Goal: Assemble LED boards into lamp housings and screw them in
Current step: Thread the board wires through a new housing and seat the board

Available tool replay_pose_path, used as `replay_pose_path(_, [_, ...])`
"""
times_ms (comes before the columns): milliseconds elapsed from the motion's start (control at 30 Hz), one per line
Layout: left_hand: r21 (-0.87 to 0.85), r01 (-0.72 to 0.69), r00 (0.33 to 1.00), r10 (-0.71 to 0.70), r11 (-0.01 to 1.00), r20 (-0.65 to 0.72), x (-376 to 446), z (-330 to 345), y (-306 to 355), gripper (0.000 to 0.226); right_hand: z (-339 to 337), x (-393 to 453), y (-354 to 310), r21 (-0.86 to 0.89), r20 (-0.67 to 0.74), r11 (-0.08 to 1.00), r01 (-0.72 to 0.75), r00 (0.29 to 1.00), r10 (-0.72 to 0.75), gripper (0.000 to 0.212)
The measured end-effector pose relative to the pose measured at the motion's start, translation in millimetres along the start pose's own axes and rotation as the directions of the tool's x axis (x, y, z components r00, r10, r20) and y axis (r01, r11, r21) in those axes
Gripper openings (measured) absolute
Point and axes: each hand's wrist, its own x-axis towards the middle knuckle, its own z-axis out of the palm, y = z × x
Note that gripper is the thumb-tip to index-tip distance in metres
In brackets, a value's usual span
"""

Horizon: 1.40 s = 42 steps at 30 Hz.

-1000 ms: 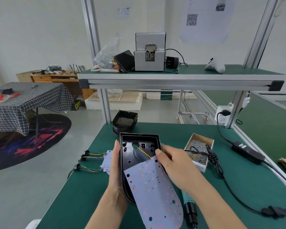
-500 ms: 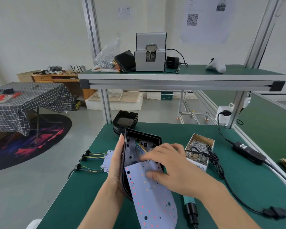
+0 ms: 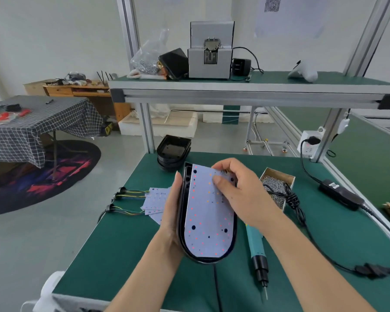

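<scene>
A white LED board (image 3: 208, 218) with small coloured dots lies inside the black lamp housing (image 3: 182, 221), which is tilted up off the green bench. My left hand (image 3: 172, 212) holds the housing along its left side, fingers straight up the wall. My right hand (image 3: 236, 190) grips the board's upper right corner, thumb on its face and fingers curled over the top edge. An electric screwdriver (image 3: 258, 255) lies on the bench just right of the housing, tip toward me. An open cardboard box of screws (image 3: 276, 185) sits behind my right hand.
Spare LED boards (image 3: 155, 199) with wire leads lie left of the housing. A stack of empty black housings (image 3: 173, 152) stands at the bench's back. A black cable with power adapter (image 3: 338, 194) runs across the right side. An overhead shelf (image 3: 245, 91) carries a screw feeder.
The LED board slid up from hanging out of the housing's near end into the housing. My right hand moved from the board's middle to its upper right corner. The housing tilted up more.
</scene>
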Motion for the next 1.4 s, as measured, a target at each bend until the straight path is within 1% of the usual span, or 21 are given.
replay_pose_path(67, [-0.01, 0.007, 1.0, -0.007, 1.0, 0.03, 1.3, 3.2, 5.4, 0.075, 4.8, 0.7, -1.1, -0.021, -0.024, 1.0, -0.006, 1.0, 0.006, 0.014])
replay_pose_path(167, [0.024, -0.019, 0.999, 0.018, 1.0, 0.034, 2.7, 1.3, 9.0, 0.074, 9.0, 0.0, -8.4, -0.068, -0.025, 0.998, -0.004, 1.0, 0.002, 0.015])
replay_pose_path(233, [0.014, -0.027, 0.998, 0.027, 1.0, 0.055, 2.4, 0.8, 10.4, 0.074, 9.0, -0.4, -11.2, -0.088, -0.059, 0.996, 0.028, 0.998, -0.033, 0.018])
replay_pose_path(267, [0.005, -0.034, 0.997, 0.034, 0.999, 0.065, 2.2, 0.4, 11.0, 0.074, 9.2, -1.6, -11.6, -0.129, -0.079, 0.99, 0.062, 0.994, -0.073, 0.02])
replay_pose_path(367, [0.01, -0.053, 0.997, 0.053, 0.999, 0.059, -0.1, 0.8, 13.5, 0.074, 10.0, -5.1, -12.6, -0.292, -0.103, 0.946, 0.137, 0.979, -0.174, 0.016])
replay_pose_path(500, [0.044, -0.077, 0.995, 0.074, 0.996, 0.069, -2.4, -0.2, 13.5, 0.072, 9.1, -6.9, -9.2, -0.474, -0.103, 0.867, 0.158, 0.967, -0.233, 0.014])
replay_pose_path(667, [0.035, -0.048, 0.996, 0.046, 0.998, 0.073, -2.8, 0.3, 13.1, 0.071, 8.4, -8.3, -7.6, -0.593, -0.134, 0.787, 0.169, 0.943, -0.303, 0.019])
replay_pose_path(700, [0.034, -0.042, 0.997, 0.039, 0.999, 0.073, -2.8, 0.1, 13.3, 0.07, 8.6, -8.5, -6.7, -0.599, -0.142, 0.785, 0.161, 0.943, -0.301, 0.02])
replay_pose_path(733, [0.033, -0.035, 0.997, 0.032, 0.999, 0.069, -3.1, -0.1, 13.4, 0.069, 8.7, -8.9, -5.2, -0.582, -0.14, 0.798, 0.156, 0.948, -0.287, 0.021])
replay_pose_path(800, [0.036, -0.017, 0.999, 0.016, 0.999, 0.049, -3.6, -0.9, 13.9, 0.07, 8.7, -11.1, -1.3, -0.481, -0.102, 0.86, 0.172, 0.963, -0.25, 0.023])
replay_pose_path(900, [0.048, 0.005, 0.997, -0.009, 0.999, 0.082, -4.5, -0.1, 14.5, 0.065, 7.2, -13.3, 2.7, -0.34, -0.047, 0.92, 0.195, 0.973, -0.224, 0.023])
replay_pose_path(967, [0.041, 0.019, 0.995, -0.023, 0.999, 0.101, -6.2, 0.3, 14.1, 0.064, 7.1, -13.7, 4.3, -0.308, -0.048, 0.935, 0.178, 0.978, -0.203, 0.023])
replay_pose_path(1067, [0.047, 0.038, 0.995, -0.042, 0.998, 0.088, -7.4, 2.0, 13.2, 0.066, 6.2, -14.5, 7.3, -0.253, -0.058, 0.954, 0.159, 0.982, -0.179, 0.023])
replay_pose_path(1200, [0.147, 0.061, 0.998, -0.058, 0.987, -0.021, -5.4, 10.5, 13.2, 0.07, -0.9, -12.0, 14.5, -0.192, -0.106, 0.972, 0.132, 0.982, -0.155, 0.023])
replay_pose_path(1267, [0.168, 0.069, 0.997, -0.065, 0.983, -0.031, -3.6, 14.4, 13.2, 0.066, -3.2, -11.2, 19.4, -0.178, -0.116, 0.976, 0.127, 0.982, -0.149, 0.024])
replay_pose_path(1333, [0.182, 0.049, 0.999, -0.047, 0.982, -0.015, -2.7, 15.8, 14.0, 0.057, -3.2, -11.5, 23.5, -0.186, -0.116, 0.973, 0.137, 0.98, -0.16, 0.024])
replay_pose_path(1367, [0.199, 0.028, 0.999, -0.024, 0.98, -0.022, -3.3, 16.3, 14.4, 0.056, -2.6, -11.7, 25.5, -0.195, -0.114, 0.97, 0.146, 0.979, -0.17, 0.025])
replay_pose_path(1400, [0.216, 0.009, 0.999, -0.001, 0.976, -0.037, -4.0, 15.6, 14.4, 0.062, -2.0, -11.9, 27.1, -0.202, -0.111, 0.967, 0.157, 0.977, -0.182, 0.025])
